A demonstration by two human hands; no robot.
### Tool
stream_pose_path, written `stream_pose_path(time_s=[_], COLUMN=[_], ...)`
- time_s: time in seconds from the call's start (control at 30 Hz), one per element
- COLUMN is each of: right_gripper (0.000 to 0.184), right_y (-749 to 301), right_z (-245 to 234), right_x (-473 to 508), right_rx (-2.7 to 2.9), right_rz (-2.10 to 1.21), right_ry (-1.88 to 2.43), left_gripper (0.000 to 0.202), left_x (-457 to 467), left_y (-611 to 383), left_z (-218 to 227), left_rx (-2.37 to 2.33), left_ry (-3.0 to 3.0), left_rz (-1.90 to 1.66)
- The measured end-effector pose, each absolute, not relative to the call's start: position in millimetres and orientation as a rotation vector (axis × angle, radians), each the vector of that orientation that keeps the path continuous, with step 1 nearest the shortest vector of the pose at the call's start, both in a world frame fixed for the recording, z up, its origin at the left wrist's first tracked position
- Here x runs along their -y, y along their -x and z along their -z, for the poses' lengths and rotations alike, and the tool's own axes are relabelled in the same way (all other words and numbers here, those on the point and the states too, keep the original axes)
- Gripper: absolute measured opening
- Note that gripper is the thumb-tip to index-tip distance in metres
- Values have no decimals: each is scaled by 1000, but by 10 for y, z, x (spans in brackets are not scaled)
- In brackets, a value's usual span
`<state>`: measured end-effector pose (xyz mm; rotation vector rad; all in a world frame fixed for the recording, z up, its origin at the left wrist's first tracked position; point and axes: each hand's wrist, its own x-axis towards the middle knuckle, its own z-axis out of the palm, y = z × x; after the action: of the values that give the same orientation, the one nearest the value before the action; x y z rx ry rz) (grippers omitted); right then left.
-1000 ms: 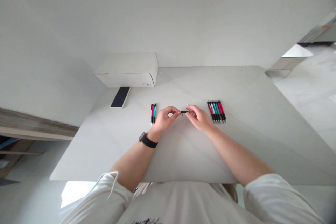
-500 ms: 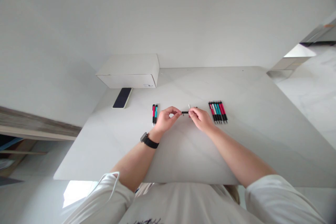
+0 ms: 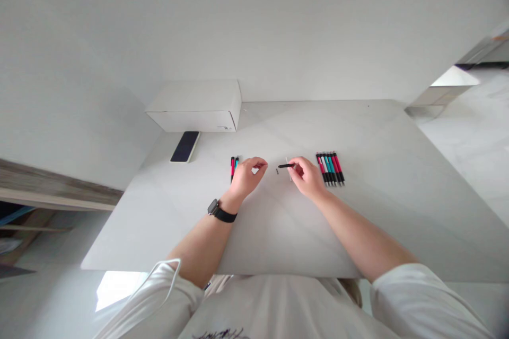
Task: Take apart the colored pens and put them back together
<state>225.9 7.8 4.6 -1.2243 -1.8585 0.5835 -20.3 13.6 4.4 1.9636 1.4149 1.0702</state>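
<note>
My right hand (image 3: 306,176) pinches a black pen barrel (image 3: 284,166), its bare end pointing left. My left hand (image 3: 247,176) is apart from it, thumb and fingertips closed in a pinch; whatever sits between them, if anything, is too small to make out. On the table between the hands lies a small dark metallic piece (image 3: 277,171). A thin white stick (image 3: 287,160), perhaps a refill, is partly hidden by my right fingers. Beside my left hand rest a red-and-black pen (image 3: 233,168) and a teal one (image 3: 237,159), partly covered by it.
Right of my right hand, several red, white and teal pens (image 3: 331,168) lie side by side in a row. A phone (image 3: 185,146) lies at the left, in front of a long white box (image 3: 194,121) by the wall. The white table (image 3: 286,233) reaches to my body.
My hands have parted: the left moved left and toward me, off the black barrel. The barrel stays in my right hand, and the small metallic piece now shows plainly.
</note>
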Motion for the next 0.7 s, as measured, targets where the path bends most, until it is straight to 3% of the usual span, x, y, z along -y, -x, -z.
stream_pose_path(time_s=[0.3,0.7], right_gripper=[21,30], right_y=[-2301,-2313], right_z=[86,110], right_x=[-208,-232], right_rx=[1686,1602], right_rz=[-716,-850], right_ry=[1246,1291], left_gripper=[14,20], left_x=[-118,-107], left_y=[251,246], left_z=[44,75], left_rx=[-1631,-1737], left_ry=[-2385,-2405], left_rz=[-680,-551])
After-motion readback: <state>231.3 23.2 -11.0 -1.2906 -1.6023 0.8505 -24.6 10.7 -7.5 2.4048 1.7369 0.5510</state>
